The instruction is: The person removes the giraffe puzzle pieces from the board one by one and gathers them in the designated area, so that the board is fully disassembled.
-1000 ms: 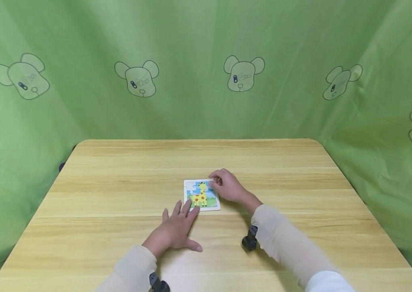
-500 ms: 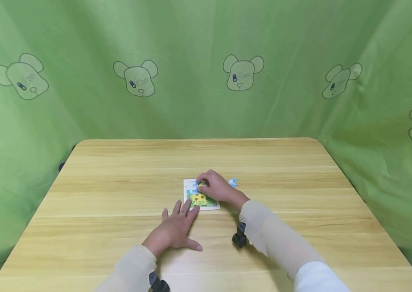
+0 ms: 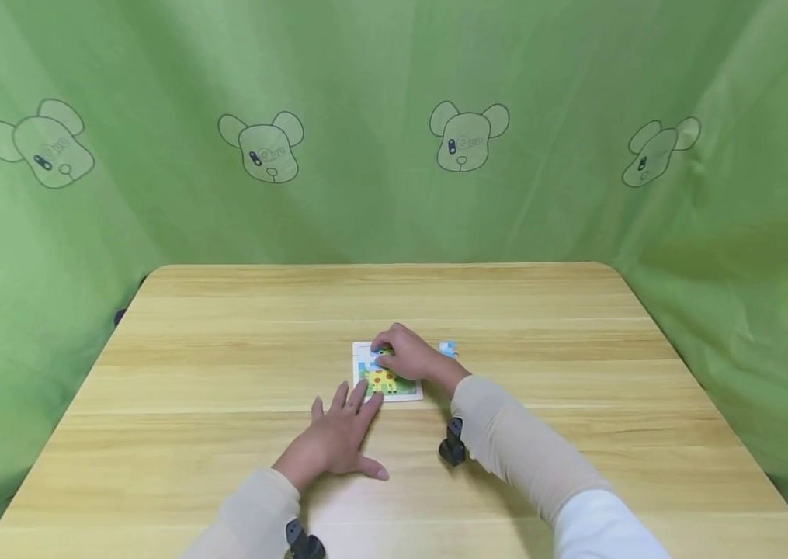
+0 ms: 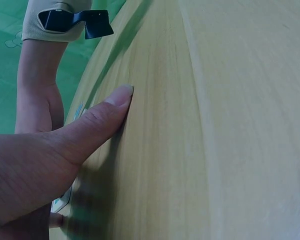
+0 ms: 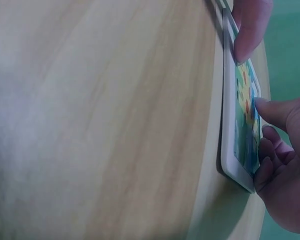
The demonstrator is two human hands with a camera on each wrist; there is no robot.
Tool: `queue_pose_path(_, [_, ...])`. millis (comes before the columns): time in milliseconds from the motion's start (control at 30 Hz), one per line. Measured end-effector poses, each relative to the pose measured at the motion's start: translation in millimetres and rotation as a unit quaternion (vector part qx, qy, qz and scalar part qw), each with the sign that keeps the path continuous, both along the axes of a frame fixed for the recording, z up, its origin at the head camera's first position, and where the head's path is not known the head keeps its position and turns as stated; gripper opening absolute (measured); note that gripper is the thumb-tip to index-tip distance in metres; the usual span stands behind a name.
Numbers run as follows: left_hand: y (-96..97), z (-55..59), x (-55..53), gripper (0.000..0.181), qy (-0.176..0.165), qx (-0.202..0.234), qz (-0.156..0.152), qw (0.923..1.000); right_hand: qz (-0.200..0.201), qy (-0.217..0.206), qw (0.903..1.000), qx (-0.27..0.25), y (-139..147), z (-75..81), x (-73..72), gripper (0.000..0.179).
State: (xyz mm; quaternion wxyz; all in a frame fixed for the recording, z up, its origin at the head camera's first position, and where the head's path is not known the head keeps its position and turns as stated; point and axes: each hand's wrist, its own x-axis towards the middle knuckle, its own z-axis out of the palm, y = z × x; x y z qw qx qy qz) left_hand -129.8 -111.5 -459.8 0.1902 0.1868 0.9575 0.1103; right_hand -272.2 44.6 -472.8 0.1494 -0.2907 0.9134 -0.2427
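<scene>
A small square jigsaw puzzle (image 3: 383, 380) with a yellow giraffe lies in a white tray on the table. My left hand (image 3: 338, 440) lies spread out, its fingertips resting on the tray's near-left edge. Over the upper part of the puzzle, my right hand (image 3: 411, 355) curls its thumb and fingers, pinching a partly hidden blue puzzle piece (image 3: 380, 362) near the giraffe's head. The right wrist view shows the right thumb (image 5: 274, 111) low over the picture. Right of the tray lies a loose blue-and-white puzzle piece (image 3: 447, 348), partly behind the right wrist.
The pale wooden table (image 3: 212, 373) reaches out around the tray on every side. A green curtain (image 3: 366, 210) with outlined bear heads hangs behind it and along both sides. Black wrist cameras (image 3: 453, 442) are strapped to both sleeves.
My right hand has moved left from the tray's right edge to over the giraffe's head, uncovering the loose piece on the right. The left hand has stayed in place.
</scene>
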Motion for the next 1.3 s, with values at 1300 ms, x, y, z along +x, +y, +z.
queue_pose_path(1300, [0.0, 0.3, -0.4, 0.116, -0.003, 0.004, 0.001, 1.0, -0.049, -0.018, 0.9985, -0.014, 4.1, 2.0, 8.8, 0.043])
